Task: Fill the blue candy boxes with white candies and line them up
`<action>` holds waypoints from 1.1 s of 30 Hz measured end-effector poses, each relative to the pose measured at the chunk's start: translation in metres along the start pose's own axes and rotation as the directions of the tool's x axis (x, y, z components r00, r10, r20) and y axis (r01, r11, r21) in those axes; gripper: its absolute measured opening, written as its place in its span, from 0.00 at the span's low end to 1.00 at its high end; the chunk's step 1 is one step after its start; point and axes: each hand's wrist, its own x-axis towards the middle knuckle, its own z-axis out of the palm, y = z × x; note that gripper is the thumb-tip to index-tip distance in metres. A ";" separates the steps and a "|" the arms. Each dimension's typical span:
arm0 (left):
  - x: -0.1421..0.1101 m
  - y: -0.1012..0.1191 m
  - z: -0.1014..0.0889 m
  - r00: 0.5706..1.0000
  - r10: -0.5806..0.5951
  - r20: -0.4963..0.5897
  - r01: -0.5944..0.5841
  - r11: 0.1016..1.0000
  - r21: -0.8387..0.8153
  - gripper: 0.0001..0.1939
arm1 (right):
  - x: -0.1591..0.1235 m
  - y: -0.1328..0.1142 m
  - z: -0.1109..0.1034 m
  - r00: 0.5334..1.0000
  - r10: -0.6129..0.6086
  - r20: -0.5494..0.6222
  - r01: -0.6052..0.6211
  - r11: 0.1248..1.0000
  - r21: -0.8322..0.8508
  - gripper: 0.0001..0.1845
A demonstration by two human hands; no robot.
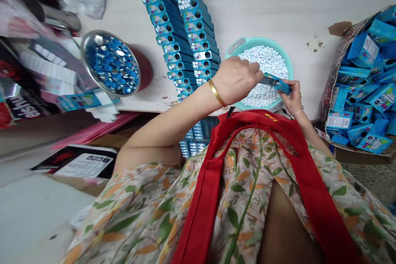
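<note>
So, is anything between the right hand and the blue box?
Nothing visible: the right hand grips one end of the blue box over the teal bowl. The left hand is at the box's other end.

1 head cam, fwd + down, close

Surface (309,16): white, smooth, low sheen, coating worn to brown patches toward its right end and along the front edge. Basin (289,60) at front edge: smooth aqua plastic, soft sheen. White pellets (264,57) in it: smooth, matt. Held carton (284,87) and lined-up cartons (202,18): printed card, glossy-looking. Bowl (87,61) toward left end: polished metal inside; blue discs (116,66) in it shiny. Apron (201,189): red cloth, matt. Bangle (215,92): polished gold-tone metal.
</note>
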 end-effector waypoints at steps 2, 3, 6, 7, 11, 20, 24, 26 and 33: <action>-0.002 -0.009 0.010 0.999 -0.030 -0.017 0.030 1.000 0.003 0.15 | -0.001 0.001 -0.001 1.000 0.000 -0.013 -0.001 1.000 -0.018 0.28; -0.004 -0.019 0.020 0.997 -0.071 -0.034 0.071 0.997 -0.001 0.15 | -0.001 0.002 -0.003 1.000 0.004 -0.021 -0.005 1.000 -0.028 0.29; -0.006 -0.060 0.069 0.968 -0.246 -0.047 0.244 0.969 -0.037 0.15 | -0.002 0.007 -0.010 0.995 0.050 -0.085 -0.054 0.998 -0.043 0.36; -0.004 -0.072 0.089 0.955 -0.298 -0.018 0.296 0.954 -0.048 0.15 | -0.002 0.009 -0.013 0.990 0.069 -0.119 -0.074 0.997 -0.038 0.37; 0.022 -0.082 0.162 0.907 -0.396 0.144 0.413 0.903 -0.117 0.16 | 0.004 0.014 -0.024 0.974 0.075 -0.216 -0.075 0.997 0.005 0.39; 0.059 -0.053 0.206 0.947 -0.301 0.109 0.318 0.836 -0.448 0.17 | 0.009 0.007 -0.034 0.964 0.026 -0.266 -0.054 0.994 -0.097 0.34; 0.013 -0.075 0.174 0.983 -0.178 -0.054 0.127 0.857 -0.500 0.17 | 0.002 -0.001 -0.037 0.978 -0.007 -0.210 -0.039 0.975 -0.217 0.28; -0.006 -0.077 0.146 0.985 -0.112 -0.132 0.036 0.878 -0.477 0.17 | 0.001 -0.007 -0.034 0.985 -0.059 -0.164 0.005 0.952 -0.307 0.24; -0.016 -0.047 0.062 0.992 -0.011 -0.129 -0.022 0.969 -0.247 0.16 | 0.006 -0.020 -0.009 0.983 -0.182 0.038 0.178 0.864 -0.471 0.20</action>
